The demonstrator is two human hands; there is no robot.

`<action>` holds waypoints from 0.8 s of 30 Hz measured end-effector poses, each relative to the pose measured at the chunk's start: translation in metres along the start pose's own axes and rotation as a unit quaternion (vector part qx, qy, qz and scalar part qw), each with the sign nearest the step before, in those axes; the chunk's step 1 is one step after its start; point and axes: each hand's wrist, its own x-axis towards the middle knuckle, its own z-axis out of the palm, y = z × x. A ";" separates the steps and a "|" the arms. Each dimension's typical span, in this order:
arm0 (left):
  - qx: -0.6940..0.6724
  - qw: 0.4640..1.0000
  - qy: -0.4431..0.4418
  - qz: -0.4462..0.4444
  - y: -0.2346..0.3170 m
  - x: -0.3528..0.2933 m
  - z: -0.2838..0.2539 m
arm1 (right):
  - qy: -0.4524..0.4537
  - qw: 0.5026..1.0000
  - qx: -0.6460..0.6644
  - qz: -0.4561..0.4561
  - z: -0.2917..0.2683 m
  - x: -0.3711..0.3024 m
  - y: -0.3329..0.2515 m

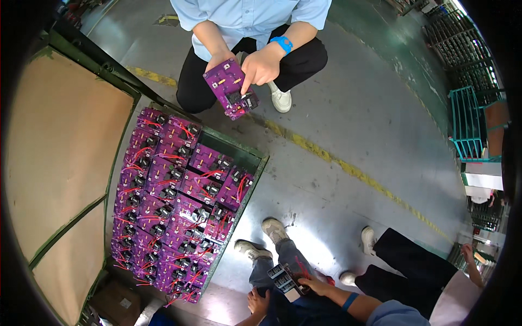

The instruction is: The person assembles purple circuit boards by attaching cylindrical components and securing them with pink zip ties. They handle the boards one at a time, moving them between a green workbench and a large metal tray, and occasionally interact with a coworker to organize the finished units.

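"Trouble first: what could go wrong from where you're watching?"

"A drop, I'd say. The black unit (281, 278) is over the lap, apart from the tabletop (231, 144), and I have it by its right end only. Should that grip loosen, it could tip and fall to the floor (326, 190)."

"And across from you?"

"A co-worker's hand (219, 57) holds a purple board (222, 81) near one edge, while a finger of their other hand (263, 66) touches it by the black parts. Too hard a press might twist it out of that single hold. The other boards (163, 179) lie packed on the tabletop, so loose red leads (209, 175) could snag if one were lifted carelessly."

"Your own hands?"

"My right hand (316, 287) is closed around the unit. My left hand (258, 302) is by the trouser leg, fingers partly curled; I see nothing in it, but can't tell how far it's open."
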 end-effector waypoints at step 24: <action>-0.009 0.999 -0.035 0.011 0.036 -0.012 -0.036 | 0.046 0.998 0.047 0.001 -0.011 0.009 0.008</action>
